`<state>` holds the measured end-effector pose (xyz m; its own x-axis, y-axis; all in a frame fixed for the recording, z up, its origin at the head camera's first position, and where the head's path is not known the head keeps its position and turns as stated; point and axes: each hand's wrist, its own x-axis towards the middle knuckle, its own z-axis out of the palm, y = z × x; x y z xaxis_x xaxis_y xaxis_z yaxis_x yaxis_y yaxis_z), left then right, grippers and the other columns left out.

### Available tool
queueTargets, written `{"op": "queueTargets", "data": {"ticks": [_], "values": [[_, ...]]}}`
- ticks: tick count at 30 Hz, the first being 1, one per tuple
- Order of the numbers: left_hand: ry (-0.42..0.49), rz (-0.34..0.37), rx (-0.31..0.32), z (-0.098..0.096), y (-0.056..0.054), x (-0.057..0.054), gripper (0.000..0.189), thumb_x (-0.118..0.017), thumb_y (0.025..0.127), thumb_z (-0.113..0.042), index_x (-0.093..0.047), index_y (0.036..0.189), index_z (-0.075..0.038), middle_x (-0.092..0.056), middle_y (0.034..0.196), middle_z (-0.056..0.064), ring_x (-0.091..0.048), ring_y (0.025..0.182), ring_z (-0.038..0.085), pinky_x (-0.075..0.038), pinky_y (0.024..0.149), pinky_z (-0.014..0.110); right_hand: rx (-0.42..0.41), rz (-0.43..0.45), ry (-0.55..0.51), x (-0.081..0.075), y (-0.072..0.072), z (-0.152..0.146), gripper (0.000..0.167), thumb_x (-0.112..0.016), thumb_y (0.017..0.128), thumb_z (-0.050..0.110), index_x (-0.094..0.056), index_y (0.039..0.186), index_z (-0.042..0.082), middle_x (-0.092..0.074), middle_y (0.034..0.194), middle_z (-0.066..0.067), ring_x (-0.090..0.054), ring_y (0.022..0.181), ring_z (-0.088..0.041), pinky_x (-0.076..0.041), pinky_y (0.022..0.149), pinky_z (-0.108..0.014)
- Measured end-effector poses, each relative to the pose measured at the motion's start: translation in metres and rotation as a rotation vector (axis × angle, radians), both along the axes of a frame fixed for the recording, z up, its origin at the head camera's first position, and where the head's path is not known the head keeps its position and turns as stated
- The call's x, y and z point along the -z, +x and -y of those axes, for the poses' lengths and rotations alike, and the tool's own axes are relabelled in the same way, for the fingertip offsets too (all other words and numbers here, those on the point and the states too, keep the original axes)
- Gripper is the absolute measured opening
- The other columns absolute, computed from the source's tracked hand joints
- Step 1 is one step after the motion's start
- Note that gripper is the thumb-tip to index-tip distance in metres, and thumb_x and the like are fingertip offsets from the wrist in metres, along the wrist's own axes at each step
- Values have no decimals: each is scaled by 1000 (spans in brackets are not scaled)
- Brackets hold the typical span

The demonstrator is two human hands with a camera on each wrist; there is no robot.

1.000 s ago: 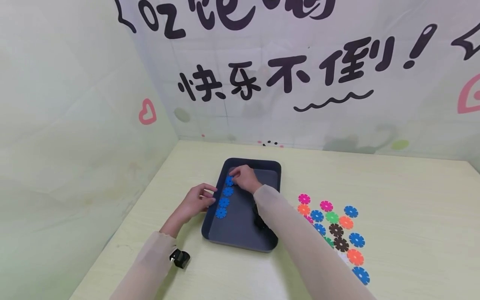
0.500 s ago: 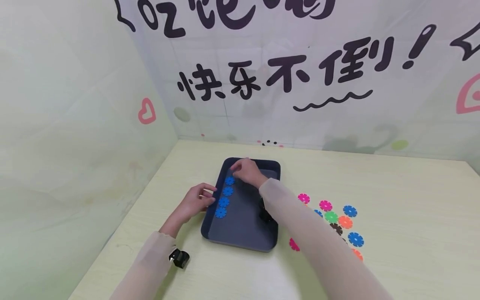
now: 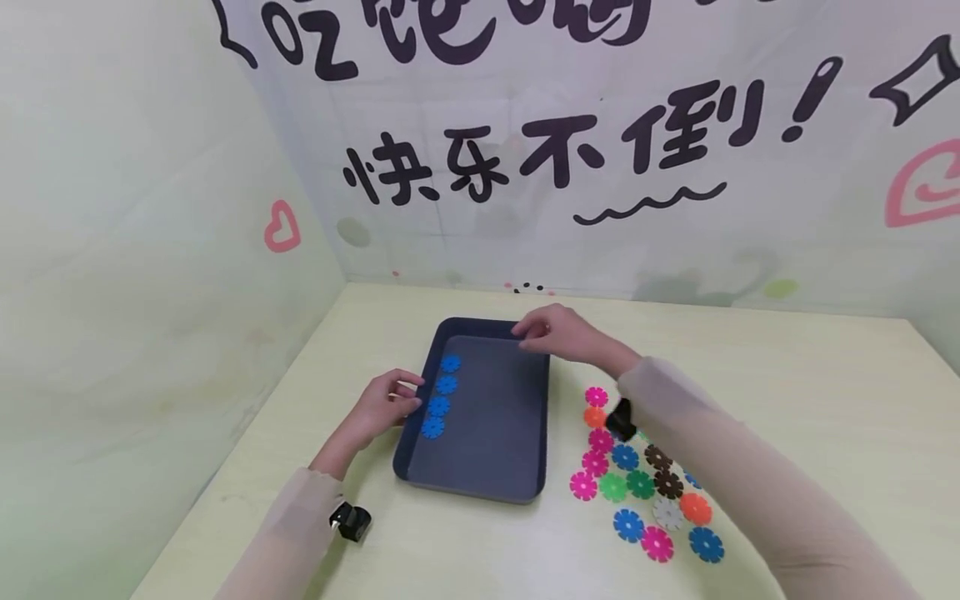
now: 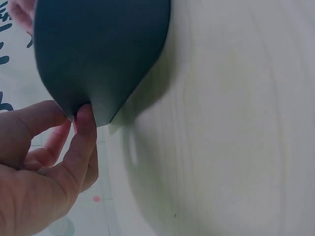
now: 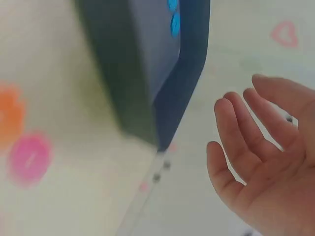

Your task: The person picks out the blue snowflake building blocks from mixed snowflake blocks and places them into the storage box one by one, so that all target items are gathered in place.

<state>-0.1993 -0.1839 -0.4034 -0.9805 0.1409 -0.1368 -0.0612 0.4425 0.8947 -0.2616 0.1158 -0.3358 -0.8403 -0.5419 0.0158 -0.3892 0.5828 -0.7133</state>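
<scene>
A dark grey rectangular tray [image 3: 487, 417] sits on the table in the head view. Several blue notched snowflake building discs [image 3: 438, 406] form a column along its left inner side. My left hand [image 3: 384, 407] holds the tray at its left edge; in the left wrist view, thumb and fingers [image 4: 84, 120] meet at the tray wall [image 4: 103, 54]. Over the tray's far right corner hovers my right hand [image 3: 566, 335]. Its fingers [image 5: 229, 123] are loosely bent with nothing between them in the right wrist view, beside the tray's corner.
Right of the tray lies a loose spread of notched discs in pink [image 3: 583, 486], orange [image 3: 696, 508], green [image 3: 613, 487], brown [image 3: 667, 483], white [image 3: 668, 513] and blue [image 3: 707, 544]. My right forearm passes over part of it. A printed wall cloth [image 3: 480, 242] borders the table's back.
My right hand has left the blue disc at the column's far end and moved right to the tray's far right corner. The left hand stays at the tray edge. The head view has shifted slightly.
</scene>
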Motion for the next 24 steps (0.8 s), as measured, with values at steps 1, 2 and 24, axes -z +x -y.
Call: {"op": "queueTargets", "data": {"ticks": [1, 2, 24], "values": [[-1, -1, 1, 0, 0, 0, 28, -57, 86, 1, -55, 114, 1, -53, 90, 14, -55, 73, 22, -52, 64, 35, 7, 3, 7, 0, 2, -11, 26, -62, 86, 10, -64, 110, 0, -65, 96, -11, -61, 85, -22, -50, 73, -35], [-2, -3, 3, 1, 0, 0, 28, -57, 86, 1, -55, 114, 1, -53, 90, 14, -55, 73, 22, -52, 64, 35, 18, 7, 17, 1, 5, -23, 27, -62, 86, 10, -63, 110, 0, -64, 96, -11, -61, 85, -23, -50, 73, -36], [-7, 1, 17, 1, -2, 2, 28, -57, 87, 0, -54, 115, 1, -53, 91, 14, -55, 74, 23, -52, 65, 36, 122, 177, 103, 63, 69, -196, 42, -71, 80, 19, -59, 114, -2, -56, 95, -7, -50, 83, -21, -47, 68, -25]]}}
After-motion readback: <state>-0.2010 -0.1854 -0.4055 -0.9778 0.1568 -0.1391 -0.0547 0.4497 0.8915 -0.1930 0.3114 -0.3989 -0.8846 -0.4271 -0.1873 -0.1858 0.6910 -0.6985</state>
